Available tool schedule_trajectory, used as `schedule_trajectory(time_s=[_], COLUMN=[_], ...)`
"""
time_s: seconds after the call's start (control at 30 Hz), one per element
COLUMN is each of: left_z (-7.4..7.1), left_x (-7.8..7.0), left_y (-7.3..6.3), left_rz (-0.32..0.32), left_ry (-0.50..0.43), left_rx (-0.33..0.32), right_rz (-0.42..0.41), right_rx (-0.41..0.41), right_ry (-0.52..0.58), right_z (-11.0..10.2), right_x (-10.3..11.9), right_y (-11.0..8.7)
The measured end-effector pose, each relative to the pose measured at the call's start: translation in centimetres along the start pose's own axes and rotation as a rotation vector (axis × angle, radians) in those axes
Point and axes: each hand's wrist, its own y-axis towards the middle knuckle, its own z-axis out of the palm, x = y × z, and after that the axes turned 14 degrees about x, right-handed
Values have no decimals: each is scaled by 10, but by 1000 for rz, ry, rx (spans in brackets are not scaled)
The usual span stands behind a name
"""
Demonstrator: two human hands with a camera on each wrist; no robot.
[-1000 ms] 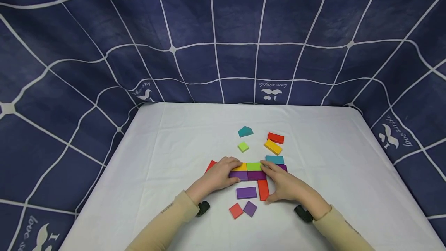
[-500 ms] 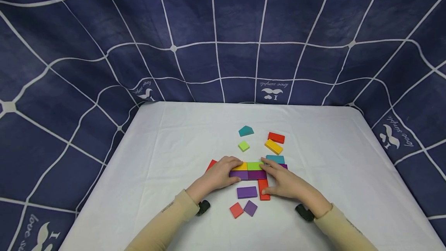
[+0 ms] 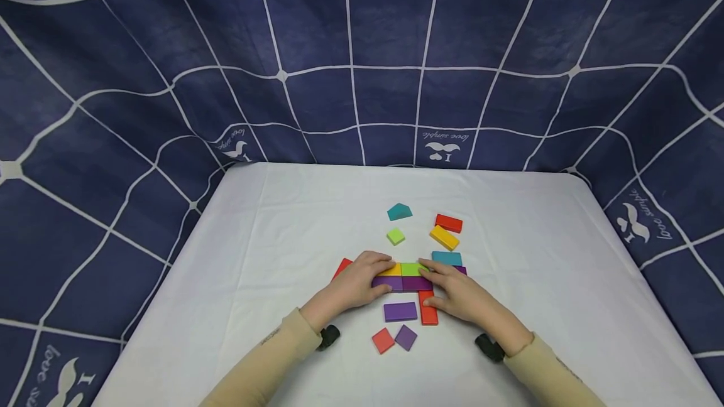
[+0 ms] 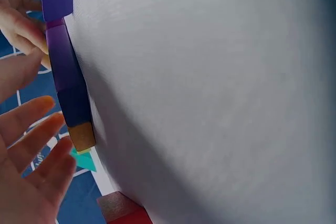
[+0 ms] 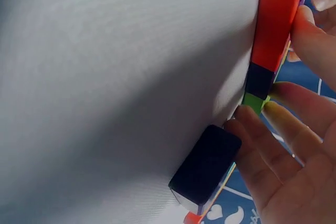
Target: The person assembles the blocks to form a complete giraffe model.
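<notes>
A yellow block (image 3: pixel 391 269) and a green block (image 3: pixel 411 269) lie end to end, against a violet block (image 3: pixel 387 284) and a dark purple block (image 3: pixel 416 284) in front. My left hand (image 3: pixel 356 282) rests round the left end of this group, its fingers loosely extended in the left wrist view. At the right end, the fingers of my right hand (image 3: pixel 460 291) touch the green block and the dark purple block. The right thumb rests at a long red block (image 3: pixel 429 314), which points towards me from the group. Both hands partly cover the blocks' outer ends.
Behind lie a teal five-sided block (image 3: pixel 399 211), a lime square (image 3: pixel 395 236), a red block (image 3: pixel 449 223), a yellow bar (image 3: pixel 444 238) and a blue block (image 3: pixel 446 258). In front are a violet bar (image 3: pixel 400 312), a red square (image 3: pixel 383 340) and a purple square (image 3: pixel 406 337).
My right thumb has moved from beside the near end of the red block up onto it. The right fingers have shifted slightly left over the green block. My left hand stays nearly still.
</notes>
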Motion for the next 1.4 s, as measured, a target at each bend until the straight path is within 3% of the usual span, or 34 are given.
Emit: schedule_trajectory(time_s=[0.17,0.33,0.5,0.7,1.03,1.2,1.4], left_z=[2,12,20,25,32,33,38], left_x=[-12,-31,-40,-43,-43,-45,-49], left_y=[-7,-14,-16,-19,-40,-43,-43], left_rz=[44,96,59,3,-234,-312,-350], left_ry=[44,107,141,136,-73,-180,-309], left_rx=[-47,4,49,29,-103,-86,-43], right_rz=[-25,-48,-45,-39,-23,-25,-21], right_rx=[-13,-22,-19,-24,-16,-22,-28], right_ry=[-14,-18,-19,-3,11,22,13], right_z=[0,0,1,3,2,0,2], right_x=[-1,-1,-2,-4,-4,-3,-4], right_y=[2,3,4,3,2,1,-1])
